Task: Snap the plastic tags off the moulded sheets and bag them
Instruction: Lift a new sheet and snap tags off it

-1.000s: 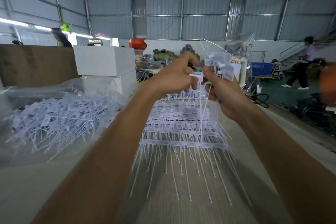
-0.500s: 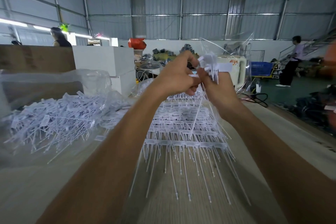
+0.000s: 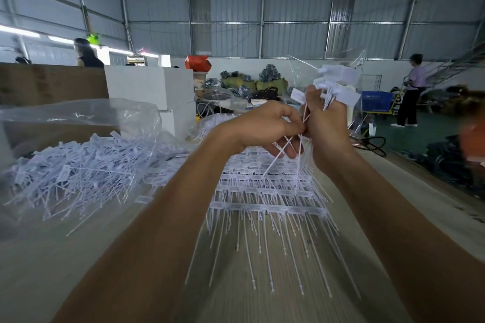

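A stack of white moulded tag sheets [image 3: 267, 199] lies on the table in front of me, long thin tails pointing toward me. My right hand [image 3: 328, 128] is raised above the stack and grips a bunch of loose white tags [image 3: 338, 81], their flat heads fanning out above my fist. My left hand [image 3: 265, 128] touches it from the left and pinches the thin tails of those tags below the fist. On the left, a clear plastic bag [image 3: 78, 118] lies open, with a heap of snapped-off tags [image 3: 73, 173] inside.
The wooden table [image 3: 78, 270] runs away from me; its right edge drops to a green floor with cables. White boxes [image 3: 149, 89] and a brown board [image 3: 52, 84] stand behind the bag. A person [image 3: 409, 92] walks at far right near a blue crate [image 3: 376, 99].
My right hand lifted its bunch a little higher and the tag heads spread out. My left hand dropped from the heads to the tails. The person at far right walked left.
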Demonstrator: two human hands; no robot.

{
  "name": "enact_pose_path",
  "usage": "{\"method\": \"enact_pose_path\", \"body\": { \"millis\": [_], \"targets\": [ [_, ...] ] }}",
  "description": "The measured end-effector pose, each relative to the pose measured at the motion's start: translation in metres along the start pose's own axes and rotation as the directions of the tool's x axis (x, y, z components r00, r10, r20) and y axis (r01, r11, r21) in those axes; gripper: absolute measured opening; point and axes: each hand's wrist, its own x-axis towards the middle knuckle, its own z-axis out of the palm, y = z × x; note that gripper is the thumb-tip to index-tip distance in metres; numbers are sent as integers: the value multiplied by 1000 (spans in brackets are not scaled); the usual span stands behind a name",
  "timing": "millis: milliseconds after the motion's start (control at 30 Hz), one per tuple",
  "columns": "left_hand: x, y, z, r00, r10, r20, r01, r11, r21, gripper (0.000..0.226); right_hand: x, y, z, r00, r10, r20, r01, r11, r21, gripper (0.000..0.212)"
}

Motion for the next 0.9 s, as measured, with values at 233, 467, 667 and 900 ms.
{"method": "enact_pose_path", "body": {
  "millis": [233, 467, 667, 900],
  "targets": [
    [4, 3, 7, 984, 43, -173, -26, 994, 102, 14, 1, -7, 3, 999, 35, -36, -34, 999, 24, 30],
    [13, 2, 20, 922, 194, -336, -75, 939, 336, 22, -3, -24, 6, 978, 180, 107, -206, 919, 336, 22],
    [18, 0, 20, 884, 260, -389, -104, 920, 378, 9, -5, -30, 6, 975, 215, 52, -218, 893, 393, 22],
    [19, 2, 36, 909, 239, -341, -191, 967, 167, 42, -2, -25, 7, 967, 256, 20, -250, 921, 297, 40]
  ]
}}
